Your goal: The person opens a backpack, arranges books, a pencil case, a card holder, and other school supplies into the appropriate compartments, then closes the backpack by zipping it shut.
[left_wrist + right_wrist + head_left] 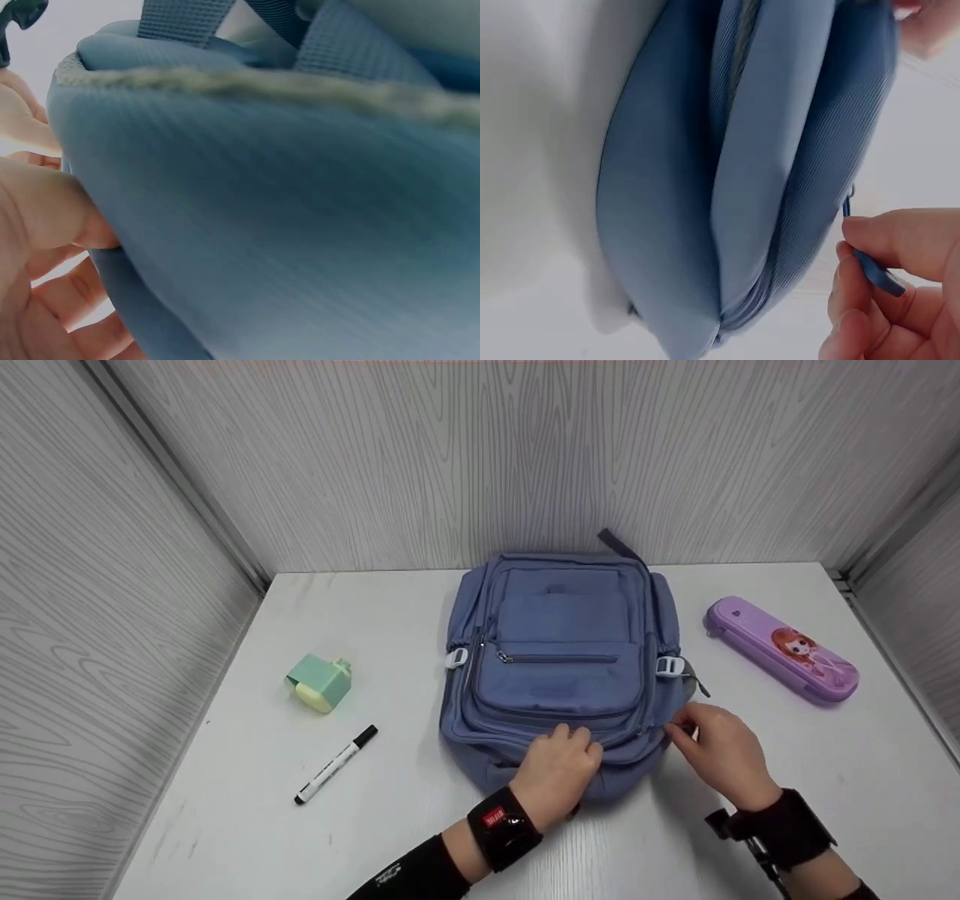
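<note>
A blue backpack (562, 682) lies front side up on the white table. My left hand (559, 772) grips the fabric at the bag's near end, thumb pressed against the blue cloth in the left wrist view. At the near right corner, my right hand (720, 750) pinches a dark blue zipper pull (877, 274) between thumb and fingers. Its cord leads to the bag's edge. Folds of the bag stand apart beside that hand in the right wrist view. White buckles (670, 666) sit on both sides of the bag.
To the right lies a purple pencil case (780, 649) with a cartoon figure. On the left are a green and yellow small object (321, 682) and a black-capped white marker (335, 765). Wood-grain panels (465, 465) rise behind the table and at both sides.
</note>
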A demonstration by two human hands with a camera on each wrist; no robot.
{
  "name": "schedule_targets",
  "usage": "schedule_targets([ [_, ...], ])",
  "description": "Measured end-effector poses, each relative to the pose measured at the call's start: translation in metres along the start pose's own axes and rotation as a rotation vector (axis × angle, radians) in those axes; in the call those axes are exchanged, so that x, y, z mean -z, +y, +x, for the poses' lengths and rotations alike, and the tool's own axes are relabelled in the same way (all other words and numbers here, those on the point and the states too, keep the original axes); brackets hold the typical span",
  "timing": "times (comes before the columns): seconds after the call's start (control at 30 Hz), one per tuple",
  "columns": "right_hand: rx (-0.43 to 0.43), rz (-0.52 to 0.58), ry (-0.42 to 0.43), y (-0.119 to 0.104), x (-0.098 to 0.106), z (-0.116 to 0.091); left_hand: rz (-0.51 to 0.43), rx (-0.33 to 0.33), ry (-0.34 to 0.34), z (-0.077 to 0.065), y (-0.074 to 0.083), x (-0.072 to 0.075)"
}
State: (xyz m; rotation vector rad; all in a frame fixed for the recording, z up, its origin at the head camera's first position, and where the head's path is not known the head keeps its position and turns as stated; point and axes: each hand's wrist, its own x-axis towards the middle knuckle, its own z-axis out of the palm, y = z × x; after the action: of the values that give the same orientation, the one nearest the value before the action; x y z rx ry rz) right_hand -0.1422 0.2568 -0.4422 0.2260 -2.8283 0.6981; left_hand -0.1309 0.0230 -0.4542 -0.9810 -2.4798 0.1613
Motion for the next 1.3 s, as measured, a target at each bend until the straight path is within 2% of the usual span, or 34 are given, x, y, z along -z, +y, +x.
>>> schedule_targets([
  [0.23,0.015,-0.067,-0.026,0.018,0.005,0.039,-0.007,-0.024,0.057,-0.004,-0.003,-0.002],
  [0.43,0.042,-0.129,-0.005,0.029,0.004,0.072,-0.018,-0.038,0.062,-0.006,-0.004,-0.004],
  [0.67,0.034,-0.184,-0.037,0.033,0.003,0.103,-0.055,-0.038,0.055,-0.009,-0.005,-0.003],
  [0.83,0.034,-0.213,0.009,0.037,0.001,0.121,-0.063,-0.038,0.034,-0.008,-0.005,-0.003],
  [0.93,0.015,-0.223,0.031,0.039,-0.001,0.132,-0.054,-0.04,0.05,-0.008,-0.005,-0.002],
  [1.07,-0.055,-0.239,0.042,0.039,-0.002,0.143,-0.036,-0.045,0.076,-0.009,-0.006,-0.003],
  [1.2,-0.13,-0.253,0.027,0.036,-0.007,0.15,-0.044,-0.046,0.065,-0.01,-0.006,-0.004],
  [1.3,-0.138,-0.262,0.015,0.034,-0.013,0.152,-0.057,-0.038,0.056,-0.011,-0.006,-0.005],
])
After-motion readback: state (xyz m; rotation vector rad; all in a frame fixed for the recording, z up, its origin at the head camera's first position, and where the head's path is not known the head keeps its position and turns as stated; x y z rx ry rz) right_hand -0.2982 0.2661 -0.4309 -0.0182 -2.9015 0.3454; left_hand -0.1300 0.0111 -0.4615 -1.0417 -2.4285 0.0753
